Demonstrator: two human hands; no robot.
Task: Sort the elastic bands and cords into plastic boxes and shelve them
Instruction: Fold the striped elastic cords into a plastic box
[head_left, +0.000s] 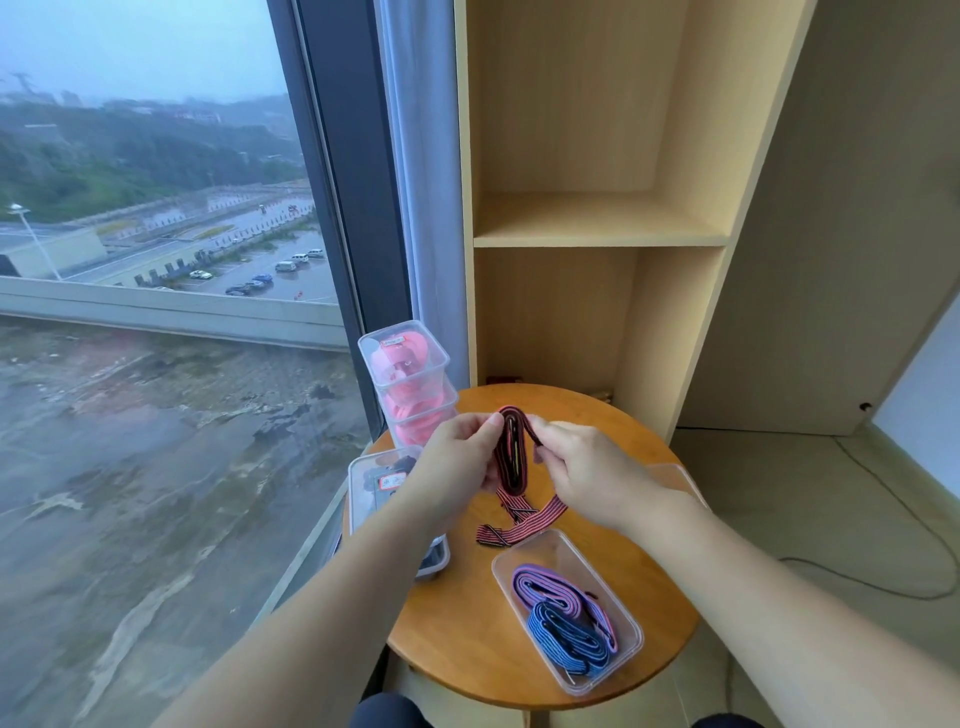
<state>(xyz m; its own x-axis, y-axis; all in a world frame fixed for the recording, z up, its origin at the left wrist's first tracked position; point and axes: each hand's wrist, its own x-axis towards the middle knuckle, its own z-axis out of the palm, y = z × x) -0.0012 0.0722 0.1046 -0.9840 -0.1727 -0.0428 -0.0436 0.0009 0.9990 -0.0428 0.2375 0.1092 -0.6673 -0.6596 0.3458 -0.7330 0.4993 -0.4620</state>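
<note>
- Above the round wooden table (467, 639), between my two hands, the red striped band (511, 457) is folded into a long loop. Its loose tail drops onto the tabletop, just behind the near box.
- My left hand (457, 457) pinches the loop's left side, thumb and fingers curled on it.
- My right hand (587, 473) pinches the right side just below the top fold, fingertips closed on the band.
- Nearer me stands an open clear box (553, 556) holding a coiled purple band (545, 584) and a coiled blue band (566, 636). The two touch, with the blue one closer to me.
- At the table's far left edge rises a stack of clear boxes (408, 374) filled with pink bands, close to the curtain (421, 182) and the window (156, 260).
- Another flat box (371, 488) lies under my left forearm. Dark contents and a small label show, but my arm covers most of it and I cannot tell what is inside.
- Behind my right wrist a clear plastic edge (675, 475) peeks out; box or lid, I cannot tell.
- Behind the table stands a pale wooden shelf unit (597, 218) with open compartments. The tabletop hides its foot, and the small things on its lowest floor are too small to make out.
- On the floor to the right, a black cable (883, 519) curves away and runs out of view.
</note>
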